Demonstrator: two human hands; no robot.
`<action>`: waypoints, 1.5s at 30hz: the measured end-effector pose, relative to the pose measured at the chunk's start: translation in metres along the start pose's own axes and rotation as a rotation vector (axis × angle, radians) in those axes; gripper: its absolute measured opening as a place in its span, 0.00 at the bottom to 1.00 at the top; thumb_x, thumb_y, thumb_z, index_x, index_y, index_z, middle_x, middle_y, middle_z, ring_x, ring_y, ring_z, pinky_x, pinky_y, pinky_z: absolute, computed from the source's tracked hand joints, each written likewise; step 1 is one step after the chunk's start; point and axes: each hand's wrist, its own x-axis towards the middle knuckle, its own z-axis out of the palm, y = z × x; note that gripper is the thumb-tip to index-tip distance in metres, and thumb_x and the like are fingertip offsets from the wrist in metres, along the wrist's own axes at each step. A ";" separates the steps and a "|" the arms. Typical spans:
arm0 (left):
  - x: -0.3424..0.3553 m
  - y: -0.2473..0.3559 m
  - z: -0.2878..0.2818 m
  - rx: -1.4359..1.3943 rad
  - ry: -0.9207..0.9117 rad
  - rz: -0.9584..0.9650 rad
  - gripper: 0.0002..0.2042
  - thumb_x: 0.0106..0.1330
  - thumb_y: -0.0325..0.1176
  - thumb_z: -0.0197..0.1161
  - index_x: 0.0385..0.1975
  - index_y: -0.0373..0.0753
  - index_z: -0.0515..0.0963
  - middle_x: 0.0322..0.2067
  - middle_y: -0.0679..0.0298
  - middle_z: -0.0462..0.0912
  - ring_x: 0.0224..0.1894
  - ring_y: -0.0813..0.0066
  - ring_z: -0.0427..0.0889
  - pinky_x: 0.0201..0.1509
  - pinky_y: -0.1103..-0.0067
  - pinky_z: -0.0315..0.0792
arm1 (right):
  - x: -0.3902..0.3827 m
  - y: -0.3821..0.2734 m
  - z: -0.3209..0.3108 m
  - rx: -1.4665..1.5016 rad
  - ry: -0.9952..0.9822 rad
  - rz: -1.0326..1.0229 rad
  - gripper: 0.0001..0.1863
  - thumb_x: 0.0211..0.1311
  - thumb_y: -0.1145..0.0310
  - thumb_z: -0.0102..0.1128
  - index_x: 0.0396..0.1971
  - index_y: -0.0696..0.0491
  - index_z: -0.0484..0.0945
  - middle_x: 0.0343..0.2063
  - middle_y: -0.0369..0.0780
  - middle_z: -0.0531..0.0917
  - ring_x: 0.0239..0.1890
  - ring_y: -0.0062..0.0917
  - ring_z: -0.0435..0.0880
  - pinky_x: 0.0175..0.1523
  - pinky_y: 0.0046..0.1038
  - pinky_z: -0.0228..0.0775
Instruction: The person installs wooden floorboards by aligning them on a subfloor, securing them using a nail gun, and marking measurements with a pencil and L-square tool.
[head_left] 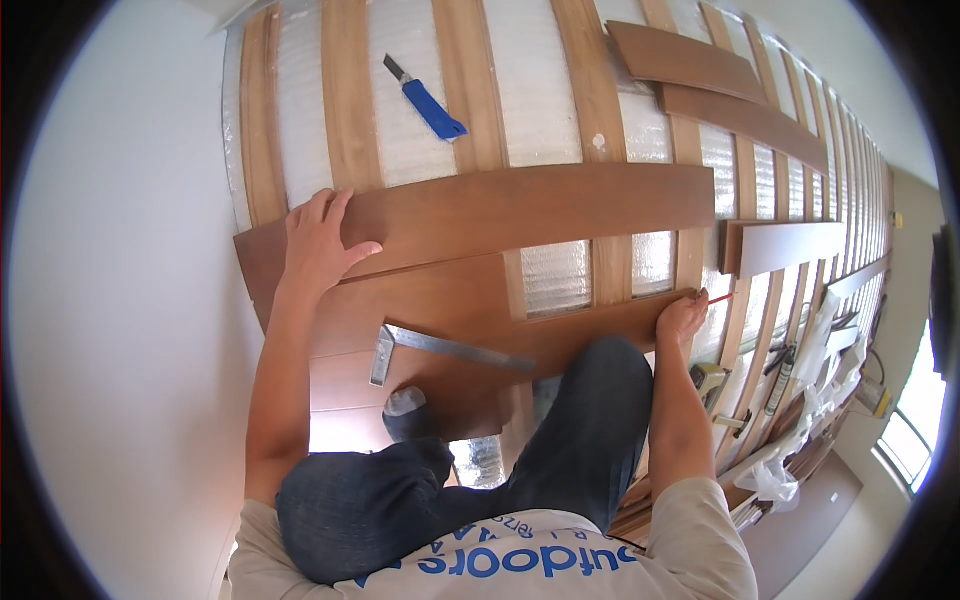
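My left hand (pixel 325 240) rests with its fingers spread on the left part of a long brown floorboard (pixel 540 205), which lies across the wooden battens. At the right end of a second, nearer floorboard (pixel 600 318), my right hand (pixel 683 318) is closed around a thin red pencil (pixel 721 298) that sticks out to the right. Between my arms a metal try square (pixel 440 348) lies on the laid boards, its thicker stock toward the left. A shorter board piece (pixel 440 290) fills the space between the two long boards on the left.
Beyond the boards, a blue utility knife (pixel 430 105) lies across the battens (pixel 470 70) and silvery foil underlay. Loose boards (pixel 690 60) are at the far right, others (pixel 785 248) nearer. A tape measure (pixel 708 380) and a caulking gun (pixel 780 380) lie right of my arm. A white wall (pixel 120 300) stands left.
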 end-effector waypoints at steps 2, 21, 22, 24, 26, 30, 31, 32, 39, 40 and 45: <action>0.010 -0.002 -0.009 0.012 -0.052 -0.010 0.44 0.55 0.56 0.82 0.70 0.40 0.74 0.65 0.55 0.76 0.66 0.53 0.76 0.74 0.57 0.64 | 0.000 -0.003 0.000 0.006 0.028 -0.001 0.25 0.77 0.70 0.44 0.69 0.58 0.76 0.63 0.54 0.82 0.65 0.54 0.79 0.73 0.47 0.69; 0.001 -0.025 -0.066 -0.308 -0.275 -0.114 0.30 0.61 0.71 0.69 0.43 0.47 0.88 0.35 0.58 0.91 0.43 0.52 0.88 0.53 0.62 0.78 | -0.005 0.004 0.028 0.013 -0.064 0.025 0.29 0.76 0.64 0.47 0.73 0.58 0.70 0.70 0.56 0.76 0.70 0.55 0.75 0.75 0.48 0.65; 0.011 -0.016 -0.081 -0.291 -0.195 -0.048 0.30 0.61 0.70 0.69 0.41 0.46 0.88 0.34 0.59 0.91 0.43 0.52 0.88 0.53 0.63 0.78 | 0.019 -0.008 0.021 0.148 -0.022 0.011 0.35 0.73 0.63 0.50 0.77 0.58 0.63 0.74 0.57 0.70 0.73 0.55 0.71 0.78 0.46 0.62; 0.021 0.003 -0.123 -0.266 -0.097 0.045 0.28 0.65 0.66 0.68 0.38 0.43 0.87 0.34 0.60 0.91 0.41 0.51 0.88 0.52 0.65 0.79 | 0.043 -0.038 0.005 0.587 -0.067 0.064 0.40 0.76 0.53 0.57 0.80 0.57 0.58 0.79 0.55 0.62 0.77 0.49 0.67 0.79 0.45 0.61; 0.010 0.012 -0.137 -0.242 -0.094 0.044 0.28 0.66 0.66 0.67 0.37 0.43 0.87 0.34 0.61 0.91 0.40 0.53 0.88 0.53 0.65 0.79 | -0.023 -0.115 -0.029 1.104 -0.308 0.302 0.46 0.77 0.39 0.59 0.81 0.52 0.56 0.81 0.49 0.60 0.79 0.45 0.64 0.79 0.45 0.60; 0.028 0.068 -0.194 -0.199 0.105 0.207 0.27 0.69 0.64 0.65 0.37 0.42 0.86 0.32 0.63 0.89 0.38 0.60 0.88 0.53 0.68 0.78 | 0.014 -0.236 -0.136 1.726 -0.535 -0.038 0.41 0.77 0.34 0.55 0.77 0.47 0.66 0.77 0.45 0.69 0.77 0.44 0.68 0.82 0.51 0.58; 0.024 0.077 -0.193 -0.232 0.103 0.225 0.27 0.69 0.64 0.65 0.37 0.42 0.86 0.32 0.63 0.89 0.38 0.60 0.88 0.53 0.68 0.78 | 0.009 -0.262 -0.160 1.891 -0.483 -0.044 0.38 0.77 0.36 0.55 0.75 0.47 0.70 0.74 0.44 0.73 0.75 0.43 0.71 0.81 0.52 0.59; 0.019 0.084 -0.192 -0.243 0.237 0.239 0.26 0.69 0.64 0.66 0.37 0.43 0.85 0.30 0.64 0.88 0.37 0.62 0.88 0.52 0.70 0.78 | 0.023 -0.272 -0.184 1.902 -0.503 -0.003 0.39 0.75 0.35 0.57 0.75 0.46 0.71 0.74 0.44 0.74 0.76 0.44 0.70 0.81 0.53 0.59; 0.000 0.076 -0.153 -0.525 0.779 0.374 0.15 0.66 0.36 0.75 0.51 0.48 0.84 0.48 0.66 0.83 0.56 0.66 0.82 0.63 0.67 0.68 | 0.167 -0.320 -0.408 1.686 -0.158 -0.196 0.33 0.75 0.46 0.61 0.70 0.53 0.75 0.71 0.52 0.76 0.73 0.53 0.73 0.80 0.62 0.60; -0.010 0.065 -0.134 -0.639 0.753 0.316 0.09 0.66 0.34 0.73 0.45 0.47 0.84 0.44 0.66 0.82 0.54 0.63 0.81 0.61 0.63 0.70 | 0.197 -0.326 -0.446 1.669 -0.152 -0.236 0.32 0.77 0.47 0.60 0.69 0.56 0.76 0.70 0.51 0.77 0.72 0.50 0.75 0.80 0.60 0.61; -0.110 0.021 -0.022 -0.640 0.538 -0.037 0.03 0.67 0.33 0.72 0.35 0.46 0.84 0.33 0.67 0.83 0.41 0.61 0.84 0.49 0.63 0.76 | 0.175 -0.411 -0.500 1.342 0.011 -0.559 0.38 0.83 0.42 0.49 0.76 0.57 0.66 0.74 0.50 0.72 0.74 0.44 0.73 0.80 0.49 0.63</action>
